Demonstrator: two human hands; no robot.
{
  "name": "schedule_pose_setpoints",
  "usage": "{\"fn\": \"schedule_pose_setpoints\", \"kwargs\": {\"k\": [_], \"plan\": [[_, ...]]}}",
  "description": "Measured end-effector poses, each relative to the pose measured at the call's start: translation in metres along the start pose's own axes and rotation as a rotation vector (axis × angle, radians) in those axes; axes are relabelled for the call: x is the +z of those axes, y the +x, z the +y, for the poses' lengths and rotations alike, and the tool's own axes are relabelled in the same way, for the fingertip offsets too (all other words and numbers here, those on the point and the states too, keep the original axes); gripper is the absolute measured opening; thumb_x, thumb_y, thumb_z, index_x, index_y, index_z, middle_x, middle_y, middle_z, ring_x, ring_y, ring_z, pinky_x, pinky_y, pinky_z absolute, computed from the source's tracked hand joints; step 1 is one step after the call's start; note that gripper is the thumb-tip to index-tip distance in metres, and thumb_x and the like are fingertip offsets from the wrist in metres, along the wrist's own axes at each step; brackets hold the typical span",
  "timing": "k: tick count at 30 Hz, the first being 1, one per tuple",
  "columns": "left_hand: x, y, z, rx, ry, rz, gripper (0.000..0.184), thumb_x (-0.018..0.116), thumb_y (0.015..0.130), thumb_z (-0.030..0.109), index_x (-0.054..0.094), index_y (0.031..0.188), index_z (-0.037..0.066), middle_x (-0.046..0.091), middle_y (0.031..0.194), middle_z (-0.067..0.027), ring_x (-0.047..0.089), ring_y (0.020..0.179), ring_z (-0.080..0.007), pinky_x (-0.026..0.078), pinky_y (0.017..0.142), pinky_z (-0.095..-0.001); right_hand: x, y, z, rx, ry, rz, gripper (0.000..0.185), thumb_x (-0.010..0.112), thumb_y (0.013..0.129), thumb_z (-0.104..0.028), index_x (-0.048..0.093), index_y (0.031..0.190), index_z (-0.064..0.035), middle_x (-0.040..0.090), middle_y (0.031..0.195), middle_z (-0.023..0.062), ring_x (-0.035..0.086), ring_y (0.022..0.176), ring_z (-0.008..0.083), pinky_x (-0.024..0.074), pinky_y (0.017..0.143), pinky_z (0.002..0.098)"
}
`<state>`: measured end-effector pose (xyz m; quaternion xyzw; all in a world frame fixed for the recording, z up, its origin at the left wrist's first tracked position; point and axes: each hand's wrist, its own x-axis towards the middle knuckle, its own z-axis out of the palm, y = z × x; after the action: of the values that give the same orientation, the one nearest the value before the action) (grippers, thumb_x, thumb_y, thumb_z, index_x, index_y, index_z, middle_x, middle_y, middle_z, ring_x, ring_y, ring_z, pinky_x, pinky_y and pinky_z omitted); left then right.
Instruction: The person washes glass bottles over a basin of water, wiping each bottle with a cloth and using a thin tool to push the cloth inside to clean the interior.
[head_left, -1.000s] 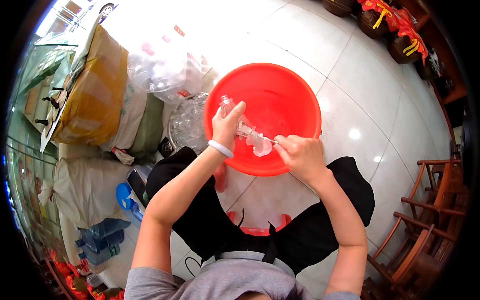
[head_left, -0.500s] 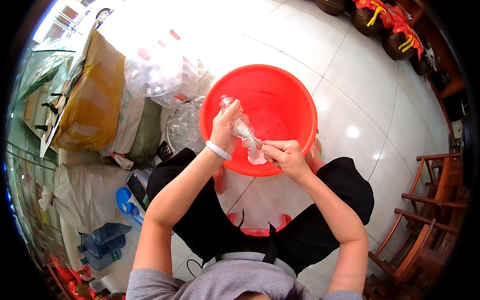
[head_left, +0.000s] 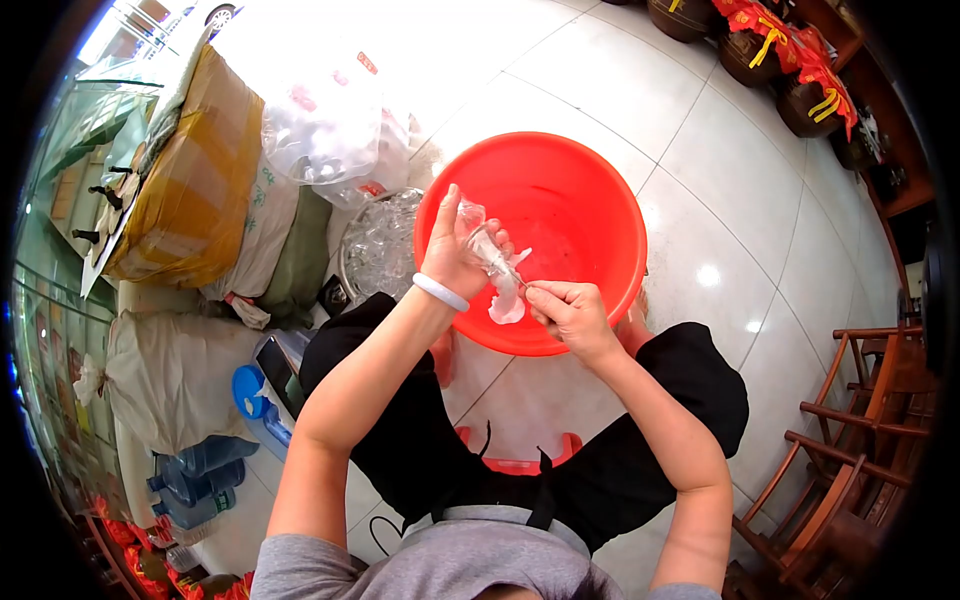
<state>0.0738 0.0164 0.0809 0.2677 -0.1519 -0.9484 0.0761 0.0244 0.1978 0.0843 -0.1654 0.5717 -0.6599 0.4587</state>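
Head view: left hand [head_left: 455, 255] half closed, fingers curled round a clear bottle [head_left: 490, 256], thumb sticking up and away from the fingers. Palm turned inward, wrist with pale bracelet [head_left: 441, 292] just outside the near-left rim; forearm runs up from lower left, elbow bent. Right hand [head_left: 572, 315] closed in a pinch, thumb and index on a thin tool [head_left: 524, 287], its tip at the bottle's lower end; exact contact too small to tell. Other right fingers folded in, forearm angled up-left, elbow out. Hands near each other, not touching. Bottle tilted, lower end toward right hand, over left part of red tub [head_left: 590, 215]. Pale pinkish film [head_left: 506, 308] hangs from the bottle's lower end, inside the tub outline.
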Motion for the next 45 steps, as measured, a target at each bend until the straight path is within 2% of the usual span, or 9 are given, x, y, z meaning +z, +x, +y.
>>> {"fn": "schedule_pose_setpoints", "kwargs": {"k": [2,4,7,14,19,23,34,41,45], "plan": [[-0.002,0.002,0.003,0.021,-0.015,0.038,0.043,0.059,0.077,0.055,0.050,0.069,0.014,0.053,0.065,-0.0046,0.053,0.065,-0.0200,0.046,0.064,-0.0345,-0.002,0.000,0.001,-0.104,-0.111,0.011,0.022,0.057,0.086,-0.013,0.063,0.095,0.0049,0.053,0.062,-0.0001,0.044,0.053,0.0040,0.0335,0.047,0.0181],[0.000,0.003,0.007,0.043,-0.040,0.058,0.045,0.057,0.080,0.053,0.049,0.067,0.010,0.051,0.064,-0.0051,0.052,0.063,-0.0176,0.045,0.062,-0.0307,-0.005,-0.004,-0.004,-0.460,-0.531,0.146,0.019,0.059,0.083,-0.012,0.063,0.091,0.0050,0.060,0.065,0.0121,0.054,0.055,0.0115,0.0412,0.051,0.0256],[-0.002,0.003,0.012,0.031,-0.076,0.046,0.045,0.059,0.079,0.051,0.048,0.065,0.010,0.050,0.062,-0.0051,0.050,0.062,-0.0174,0.045,0.060,-0.0295,-0.012,-0.010,-0.009,-0.444,-0.588,0.093,0.019,0.060,0.080,-0.010,0.062,0.092,0.0044,0.060,0.070,0.0193,0.059,0.056,0.0194,0.0438,0.053,0.0288],[-0.005,0.007,0.008,-0.131,-0.204,0.028,0.044,0.067,0.073,0.051,0.046,0.061,0.014,0.050,0.060,-0.0039,0.050,0.057,-0.0185,0.046,0.054,-0.0305,-0.014,-0.005,-0.007,-0.555,-0.704,0.058,0.016,0.061,0.079,-0.009,0.062,0.089,0.0035,0.060,0.069,0.0172,0.059,0.057,0.0278,0.0447,0.051,0.0316],[-0.003,0.003,-0.007,-0.096,0.007,0.060,0.043,0.069,0.070,0.051,0.046,0.062,0.015,0.049,0.062,-0.0042,0.051,0.057,-0.0187,0.047,0.055,-0.0321,-0.010,0.003,0.001,-0.688,-0.854,0.062,0.012,0.059,0.079,-0.012,0.062,0.085,-0.0017,0.059,0.064,0.0133,0.058,0.055,0.0279,0.0453,0.049,0.0344],[0.000,0.005,-0.011,0.006,0.046,0.126,0.042,0.070,0.070,0.050,0.046,0.065,0.015,0.050,0.063,-0.0047,0.052,0.058,-0.0201,0.048,0.057,-0.0348,-0.002,-0.007,-0.005,-0.671,-1.074,0.147,0.009,0.061,0.078,-0.007,0.060,0.084,-0.0003,0.056,0.062,0.0123,0.056,0.053,0.0263,0.0429,0.046,0.0330],[-0.002,0.006,-0.013,0.083,-0.011,0.191,0.037,0.071,0.073,0.042,0.048,0.072,0.013,0.051,0.061,-0.0063,0.052,0.058,-0.0205,0.048,0.059,-0.0334,-0.002,-0.014,-0.009,-0.618,-1.322,0.221,0.012,0.059,0.079,-0.016,0.055,0.077,-0.0054,0.054,0.057,0.0093,0.056,0.048,0.0275,0.0440,0.042,0.0366],[-0.006,0.006,-0.026,0.075,0.108,0.264,0.037,0.068,0.075,0.045,0.049,0.067,0.015,0.051,0.062,-0.0044,0.050,0.058,-0.0185,0.048,0.061,-0.0341,-0.009,-0.008,-0.001,-0.535,-1.300,0.133,0.011,0.057,0.079,-0.014,0.056,0.074,-0.0042,0.057,0.058,0.0121,0.058,0.052,0.0296,0.0457,0.046,0.0379],[-0.010,0.004,-0.030,0.028,0.145,0.209,0.035,0.068,0.076,0.042,0.049,0.070,0.013,0.050,0.060,-0.0054,0.051,0.055,-0.0196,0.047,0.059,-0.0354,-0.015,-0.003,0.000,-0.468,-0.984,0.033,0.014,0.057,0.078,-0.014,0.064,0.080,-0.0021,0.059,0.059,0.0143,0.059,0.055,0.0273,0.0456,0.050,0.0355]]}}
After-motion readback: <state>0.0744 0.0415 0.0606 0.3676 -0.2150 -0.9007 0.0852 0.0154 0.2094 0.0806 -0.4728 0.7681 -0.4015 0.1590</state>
